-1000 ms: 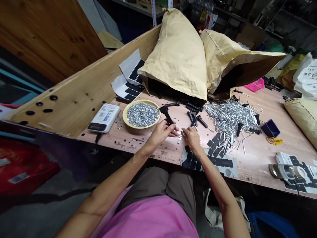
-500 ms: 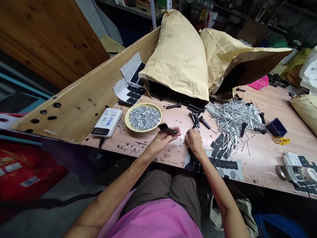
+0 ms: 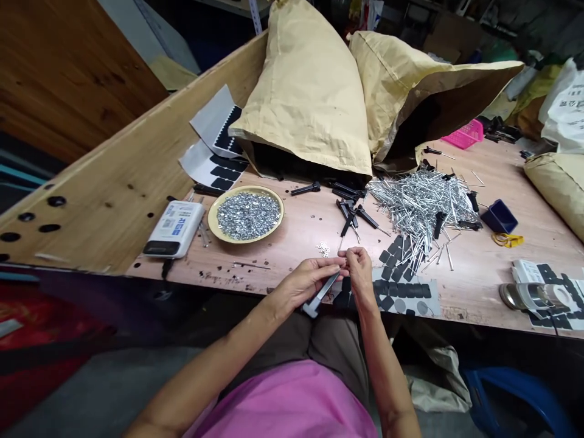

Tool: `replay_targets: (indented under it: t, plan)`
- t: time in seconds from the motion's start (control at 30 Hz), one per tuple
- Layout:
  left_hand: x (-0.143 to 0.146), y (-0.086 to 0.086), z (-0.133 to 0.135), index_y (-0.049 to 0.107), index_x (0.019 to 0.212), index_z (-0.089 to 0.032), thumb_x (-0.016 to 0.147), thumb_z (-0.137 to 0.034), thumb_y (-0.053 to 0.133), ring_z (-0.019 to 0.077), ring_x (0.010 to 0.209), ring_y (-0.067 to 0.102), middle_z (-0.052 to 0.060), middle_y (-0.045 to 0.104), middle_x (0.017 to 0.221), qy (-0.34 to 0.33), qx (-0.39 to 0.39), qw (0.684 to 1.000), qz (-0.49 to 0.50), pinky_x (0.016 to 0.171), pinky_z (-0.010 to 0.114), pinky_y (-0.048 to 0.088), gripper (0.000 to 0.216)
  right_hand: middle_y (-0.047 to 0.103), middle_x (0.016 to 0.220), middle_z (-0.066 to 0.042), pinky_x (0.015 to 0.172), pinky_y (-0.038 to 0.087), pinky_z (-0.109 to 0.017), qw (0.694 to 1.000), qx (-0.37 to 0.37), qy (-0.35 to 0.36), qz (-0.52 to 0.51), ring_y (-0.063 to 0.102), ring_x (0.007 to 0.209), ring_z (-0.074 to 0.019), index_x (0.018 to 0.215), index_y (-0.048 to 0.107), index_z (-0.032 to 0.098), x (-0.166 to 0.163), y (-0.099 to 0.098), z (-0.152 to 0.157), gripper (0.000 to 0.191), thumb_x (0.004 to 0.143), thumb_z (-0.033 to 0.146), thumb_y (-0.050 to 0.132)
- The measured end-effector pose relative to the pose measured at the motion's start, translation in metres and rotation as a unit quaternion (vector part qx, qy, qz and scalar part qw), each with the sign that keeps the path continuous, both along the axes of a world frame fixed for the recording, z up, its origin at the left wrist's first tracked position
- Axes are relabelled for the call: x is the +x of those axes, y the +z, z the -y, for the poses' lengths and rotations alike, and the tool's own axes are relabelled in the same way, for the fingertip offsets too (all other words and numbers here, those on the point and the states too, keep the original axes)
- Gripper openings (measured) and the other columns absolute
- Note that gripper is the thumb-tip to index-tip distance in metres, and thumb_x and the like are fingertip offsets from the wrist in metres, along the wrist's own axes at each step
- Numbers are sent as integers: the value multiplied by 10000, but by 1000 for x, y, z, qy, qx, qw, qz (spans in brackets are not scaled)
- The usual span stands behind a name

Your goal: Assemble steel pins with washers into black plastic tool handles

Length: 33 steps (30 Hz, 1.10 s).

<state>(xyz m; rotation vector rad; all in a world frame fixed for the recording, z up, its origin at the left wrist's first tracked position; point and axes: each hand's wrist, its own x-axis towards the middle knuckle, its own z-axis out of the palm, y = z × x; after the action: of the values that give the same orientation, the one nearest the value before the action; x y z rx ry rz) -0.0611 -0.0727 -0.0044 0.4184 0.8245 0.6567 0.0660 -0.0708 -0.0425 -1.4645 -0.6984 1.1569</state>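
My left hand (image 3: 306, 281) is closed around a long black plastic part (image 3: 322, 294) with a wide T-shaped end, tilted down over the table's front edge. A thin metal rod (image 3: 340, 244) sticks up from the hands. My right hand (image 3: 360, 271) is closed in a pinch against the left fingers, near the rod; anything small between its fingertips is hidden. Just beyond the hands lies a little pile of small metal nuts (image 3: 323, 248). To the left stands a yellow bowl (image 3: 212, 224) full of similar small metal pieces.
Several black parts with rods (image 3: 349, 216) lie behind the hands, beside a heap of metal rods (image 3: 422, 201). Black stickers on a sheet (image 3: 410, 291) are at the right. Two large paper sacks (image 3: 314, 91) stand behind. A white device (image 3: 176, 228) and blue box (image 3: 499, 216) flank the area.
Both hands have come together nearer the table's front edge. The black part has swung so its wide end points toward me. The whole view has shifted slightly.
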Motion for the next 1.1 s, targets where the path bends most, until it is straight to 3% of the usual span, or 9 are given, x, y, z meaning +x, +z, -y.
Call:
replay_targets:
  t: [0.13, 0.3, 0.4, 0.5, 0.7, 0.9, 1.1]
  plan:
    - [8, -11, 8, 622, 837, -136, 639, -77, 762, 113, 541, 643, 14, 691, 655, 39, -40, 998, -33, 524, 207, 515, 250, 630, 661, 23, 552, 442, -234, 996, 36, -9, 82, 549, 561, -110, 753, 491, 210, -4, -5, 9, 127, 730, 326, 537]
    - [13, -11, 12, 572, 722, -125, 681, -154, 740, 61, 382, 499, -26, 574, 511, -30, -81, 995, -53, 384, 161, 397, 174, 632, 705, 4, 620, 455, -270, 985, 53, -25, 162, 586, 635, -136, 792, 497, 213, -4, -4, 18, 125, 777, 337, 497]
    - [13, -7, 11, 560, 670, -125, 692, -180, 724, 28, 371, 435, -50, 517, 504, -9, -78, 996, -44, 362, 137, 331, 174, 618, 714, 9, 611, 463, -270, 988, 54, -36, 139, 585, 624, -131, 797, 516, 205, 1, -3, 19, 156, 761, 356, 533]
    - [12, -3, 11, 605, 781, -134, 702, -200, 695, 19, 345, 376, -73, 491, 516, 16, -58, 997, -50, 347, 143, 297, 137, 580, 665, 33, 615, 479, -265, 994, 45, -59, 75, 595, 624, -127, 751, 509, 202, 8, -2, 18, 176, 711, 346, 601]
    - [17, 1, 18, 654, 880, -110, 690, -273, 697, 2, 326, 315, -76, 466, 532, -4, 1, 997, -71, 311, 148, 190, 254, 592, 626, 66, 592, 498, -253, 997, 58, -49, -14, 588, 550, -103, 781, 453, 217, 12, 5, 26, 306, 652, 312, 714]
    - [19, -2, 22, 680, 1001, -104, 662, -338, 743, -2, 353, 316, -76, 449, 558, -4, 39, 996, -77, 319, 149, 190, 417, 689, 738, 11, 681, 538, -289, 996, 74, -38, -20, 652, 654, -129, 812, 456, 218, 12, 10, 33, 313, 671, 326, 713]
    - [20, -2, 23, 690, 1031, -111, 668, -345, 748, -5, 363, 314, -71, 442, 577, 0, 45, 996, -71, 323, 146, 192, 436, 715, 784, -15, 686, 558, -296, 993, 107, -25, 41, 674, 691, -144, 799, 470, 219, 15, 8, 37, 245, 717, 321, 677]
